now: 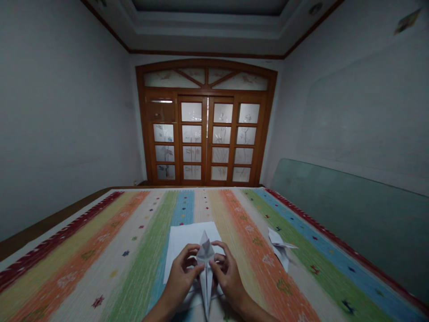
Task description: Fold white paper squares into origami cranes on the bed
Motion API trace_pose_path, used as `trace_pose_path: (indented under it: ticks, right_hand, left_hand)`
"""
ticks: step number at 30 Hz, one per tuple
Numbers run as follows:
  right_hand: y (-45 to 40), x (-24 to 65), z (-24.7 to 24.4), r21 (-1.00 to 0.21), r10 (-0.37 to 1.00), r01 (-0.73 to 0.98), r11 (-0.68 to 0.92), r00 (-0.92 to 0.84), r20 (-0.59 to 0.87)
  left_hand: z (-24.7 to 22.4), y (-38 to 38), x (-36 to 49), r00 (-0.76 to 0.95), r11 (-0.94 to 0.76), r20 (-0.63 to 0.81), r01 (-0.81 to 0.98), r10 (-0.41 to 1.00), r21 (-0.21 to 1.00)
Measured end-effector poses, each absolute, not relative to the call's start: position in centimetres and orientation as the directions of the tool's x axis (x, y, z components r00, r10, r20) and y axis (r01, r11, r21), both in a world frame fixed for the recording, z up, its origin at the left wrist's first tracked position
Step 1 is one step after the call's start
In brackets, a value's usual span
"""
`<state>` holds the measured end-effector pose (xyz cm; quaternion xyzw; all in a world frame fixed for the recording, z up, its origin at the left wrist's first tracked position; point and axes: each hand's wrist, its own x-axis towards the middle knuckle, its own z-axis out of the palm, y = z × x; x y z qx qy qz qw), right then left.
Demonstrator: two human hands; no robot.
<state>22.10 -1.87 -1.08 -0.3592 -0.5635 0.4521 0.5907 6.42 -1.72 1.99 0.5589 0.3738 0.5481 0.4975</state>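
Between my two hands is a piece of folded white paper, with a pointed tip away from me and a long narrow split point toward me. My left hand pinches its left edge between thumb and fingers. On the opposite edge, my right hand grips it the same way, both thumbs near the middle. Beneath the hands lie white paper sheets, partly covered by the hands and the folded piece.
A folded white paper crane rests to the right on the striped tablecloth. Beyond the table stand wooden doors with glass panes. A pale green panel runs along the right side.
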Motion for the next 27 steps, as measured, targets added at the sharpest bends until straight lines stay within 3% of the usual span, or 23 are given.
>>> trace_pose_path:
  ticks: [9, 18, 27]
  right_hand:
    - [-1.8, 22.0, -0.8, -0.912, 0.912, -0.070, 0.403, -0.050, 0.407]
    - [-1.9, 22.3, -0.3, -0.919, 0.912, -0.134, 0.371, -0.136, 0.388]
    - [-2.0, 22.2, 0.0, -0.907, 0.879, -0.146, 0.396, -0.227, 0.420]
  left_hand:
    - [2.0, -1.5, 6.1, 0.195, -0.144, 0.188, -0.222, 0.963, 0.964]
    - [2.2, -2.0, 6.1, 0.227, -0.031, 0.112, -0.330, 0.967, 0.943]
    - [2.4, -1.8, 6.2, 0.230, -0.139, 0.203, -0.267, 0.952, 0.954]
